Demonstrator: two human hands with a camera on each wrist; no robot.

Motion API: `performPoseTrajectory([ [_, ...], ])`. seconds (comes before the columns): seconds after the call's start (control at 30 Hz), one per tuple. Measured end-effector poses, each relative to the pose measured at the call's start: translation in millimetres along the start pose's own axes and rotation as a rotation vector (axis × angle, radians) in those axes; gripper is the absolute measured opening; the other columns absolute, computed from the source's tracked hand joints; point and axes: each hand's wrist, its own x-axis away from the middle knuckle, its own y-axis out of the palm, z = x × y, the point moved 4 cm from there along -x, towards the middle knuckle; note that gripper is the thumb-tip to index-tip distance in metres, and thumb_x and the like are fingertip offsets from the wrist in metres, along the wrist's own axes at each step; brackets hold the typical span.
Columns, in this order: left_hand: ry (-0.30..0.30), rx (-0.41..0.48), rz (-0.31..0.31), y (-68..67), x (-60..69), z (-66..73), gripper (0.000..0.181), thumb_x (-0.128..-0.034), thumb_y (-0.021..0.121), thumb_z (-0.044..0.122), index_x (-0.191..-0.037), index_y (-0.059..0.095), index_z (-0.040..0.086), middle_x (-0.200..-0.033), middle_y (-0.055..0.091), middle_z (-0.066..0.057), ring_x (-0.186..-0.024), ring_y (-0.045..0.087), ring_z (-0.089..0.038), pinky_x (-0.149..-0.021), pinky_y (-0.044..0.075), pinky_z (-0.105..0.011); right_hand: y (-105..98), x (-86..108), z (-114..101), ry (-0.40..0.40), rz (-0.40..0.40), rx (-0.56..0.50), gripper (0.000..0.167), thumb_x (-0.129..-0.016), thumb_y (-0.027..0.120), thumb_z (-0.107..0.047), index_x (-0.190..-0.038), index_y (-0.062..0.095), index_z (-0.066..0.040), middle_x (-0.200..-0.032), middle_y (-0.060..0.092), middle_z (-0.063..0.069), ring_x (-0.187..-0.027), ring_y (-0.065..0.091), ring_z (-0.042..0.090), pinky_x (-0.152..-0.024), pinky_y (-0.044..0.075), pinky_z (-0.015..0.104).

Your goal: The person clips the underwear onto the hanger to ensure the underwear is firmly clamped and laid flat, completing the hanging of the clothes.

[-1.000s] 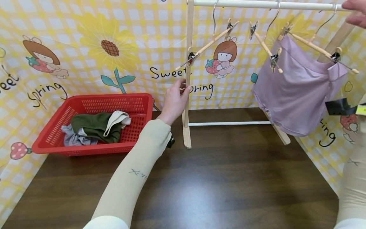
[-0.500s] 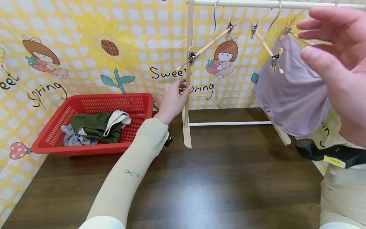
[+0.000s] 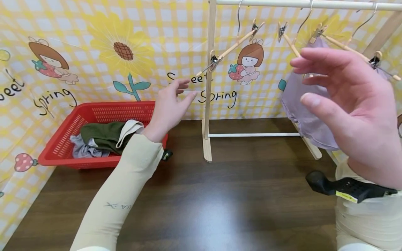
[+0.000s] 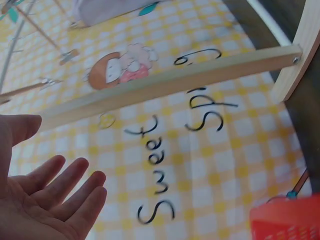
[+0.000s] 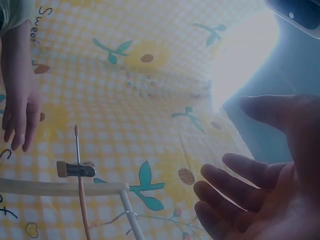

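My left hand [image 3: 171,104] hovers in the air just left of the rack's wooden post [image 3: 209,87], apart from it, with fingers loosely spread and nothing in them. In the left wrist view the same hand [image 4: 50,195] shows its bare palm beside the post. At the right, my right hand [image 3: 361,108] is raised close to the camera, fingers relaxed and holding nothing; it hides part of a light purple garment [image 3: 307,97] clipped to a hanger [image 3: 345,45]. A hanger with clips [image 3: 235,47] hangs bare near the post.
A red plastic basket [image 3: 59,162] stands at the left, holding a dark green garment [image 3: 102,136] with a white band and a crumpled grey-blue cloth [image 3: 84,148]. The rack's white top rail [image 3: 270,3] carries several hangers. Its white lower bar [image 3: 254,135] runs near the brown table [image 3: 188,209].
My left hand has let go of the rack's post and moved left. The right hand has come down from the top rail into view and moved left.
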Motion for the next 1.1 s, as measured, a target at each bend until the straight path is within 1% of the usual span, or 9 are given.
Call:
performPoseTrajectory([
  [0.07,0.001,0.004,0.005,-8.8,4.7,0.0,0.048,-0.0990,0.068,0.035,-0.139,0.060,0.010,-0.133,0.064,-0.007,-0.122,0.061,-0.026,-0.104,0.044,-0.038,5,3.2,3,-0.018,-0.017,-0.008,0.051,-0.085,0.067,0.017,-0.132,0.050,0.021,-0.129,0.052,0.040,-0.124,0.049,0.046,-0.107,0.041,0.041],
  [0.23,0.003,-0.014,0.031,-28.0,20.3,-0.8,0.048,-0.0984,0.069,0.037,-0.138,0.062,0.012,-0.133,0.065,-0.003,-0.120,0.062,-0.022,-0.100,0.047,-0.038,21,8.4,16,0.004,-0.065,-0.013,0.047,-0.088,0.065,0.017,-0.132,0.051,0.020,-0.131,0.053,0.039,-0.126,0.050,0.045,-0.107,0.040,0.042],
  [0.3,0.007,-0.019,0.051,-35.0,27.2,-1.6,0.047,-0.0977,0.070,0.036,-0.137,0.063,0.012,-0.132,0.065,-0.004,-0.119,0.063,-0.021,-0.099,0.049,-0.038,29,9.5,24,0.015,-0.092,0.006,0.045,-0.089,0.063,0.016,-0.133,0.053,0.018,-0.131,0.054,0.037,-0.125,0.051,0.043,-0.107,0.041,0.041],
  [0.4,0.009,-0.025,0.065,-44.6,36.3,-4.0,0.046,-0.0971,0.072,0.034,-0.136,0.064,0.011,-0.132,0.065,-0.005,-0.119,0.063,-0.023,-0.102,0.047,-0.040,40,11.0,37,0.036,-0.130,0.016,0.043,-0.090,0.061,0.015,-0.133,0.056,0.013,-0.129,0.058,0.031,-0.124,0.053,0.039,-0.105,0.043,0.039],
  [0.57,-0.015,-0.081,0.060,-61.4,49.5,-8.5,0.048,-0.0973,0.070,0.038,-0.138,0.063,0.013,-0.132,0.066,-0.005,-0.121,0.062,-0.023,-0.103,0.045,-0.047,55,14.0,63,0.104,-0.174,0.015,0.042,-0.093,0.061,0.012,-0.134,0.059,0.006,-0.128,0.062,0.022,-0.122,0.055,0.036,-0.100,0.047,0.037],
  [0.73,-0.071,-0.165,0.050,-84.1,61.5,-14.6,0.052,-0.0985,0.065,0.044,-0.142,0.059,0.017,-0.135,0.064,-0.006,-0.123,0.061,-0.026,-0.102,0.044,-0.054,71,14.1,94,0.161,-0.203,0.000,0.039,-0.095,0.062,0.007,-0.134,0.059,0.005,-0.129,0.063,0.019,-0.123,0.055,0.036,-0.098,0.049,0.039],
  [0.9,-0.140,-0.232,0.057,-107.4,68.6,-26.2,0.055,-0.0991,0.062,0.049,-0.144,0.058,0.016,-0.138,0.062,-0.009,-0.122,0.059,-0.033,-0.097,0.043,-0.059,92,11.7,124,0.184,-0.185,-0.041,0.036,-0.095,0.063,0.008,-0.131,0.059,0.007,-0.127,0.064,0.018,-0.123,0.057,0.033,-0.100,0.048,0.043],
  [1.03,-0.208,-0.279,0.088,-127.8,72.7,-38.3,0.059,-0.1000,0.058,0.050,-0.147,0.055,0.015,-0.141,0.059,-0.012,-0.123,0.057,-0.037,-0.091,0.041,-0.058,111,9.5,148,0.210,-0.172,-0.008,0.031,-0.096,0.066,0.003,-0.127,0.063,0.005,-0.126,0.065,0.015,-0.118,0.061,0.029,-0.099,0.049,0.045],
  [1.1,-0.246,-0.291,0.110,-138.0,74.9,-44.2,0.060,-0.1001,0.057,0.051,-0.148,0.054,0.015,-0.142,0.058,-0.012,-0.123,0.056,-0.038,-0.089,0.042,-0.052,121,9.3,158,0.239,-0.180,0.026,0.029,-0.097,0.068,-0.003,-0.126,0.065,0.000,-0.125,0.066,0.010,-0.115,0.062,0.027,-0.097,0.050,0.044],
])
